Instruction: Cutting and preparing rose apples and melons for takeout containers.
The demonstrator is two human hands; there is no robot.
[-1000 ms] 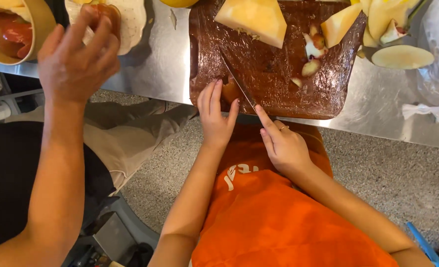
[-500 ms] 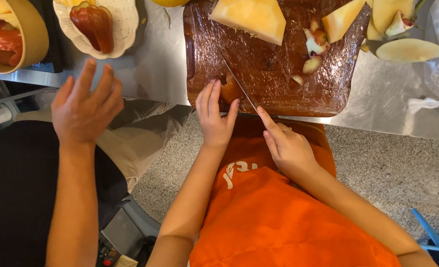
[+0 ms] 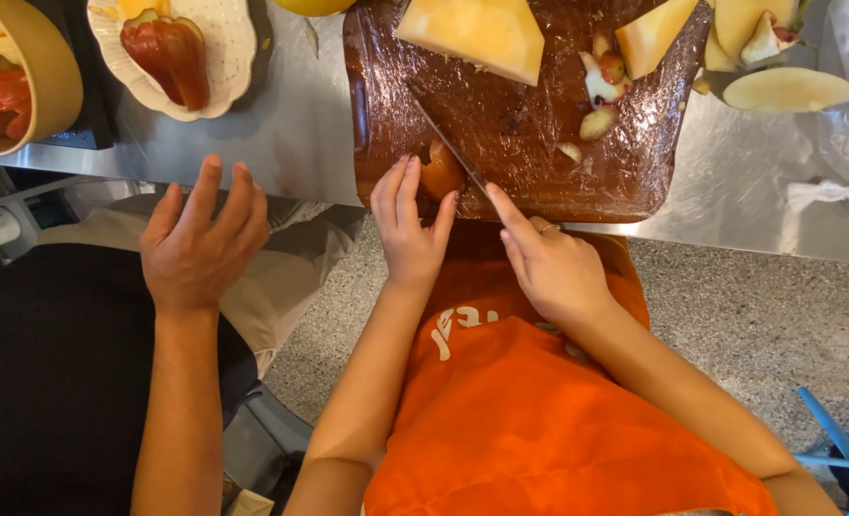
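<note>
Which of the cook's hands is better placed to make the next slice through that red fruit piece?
The right hand, probably: it grips the knife, whose blade already lies beside the red fruit piece. The left hand only steadies the fruit.

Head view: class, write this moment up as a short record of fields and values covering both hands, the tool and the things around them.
left hand: fingers steady a small reddish fruit piece
right hand: grips a knife, blade angled beside that piece
cutting board: brown, wrapped in clear film
on board: yellow fruit wedge, small scraps
scalloped dish: red fruit halves
other person's hand: open, holding nothing, off the counter
</note>
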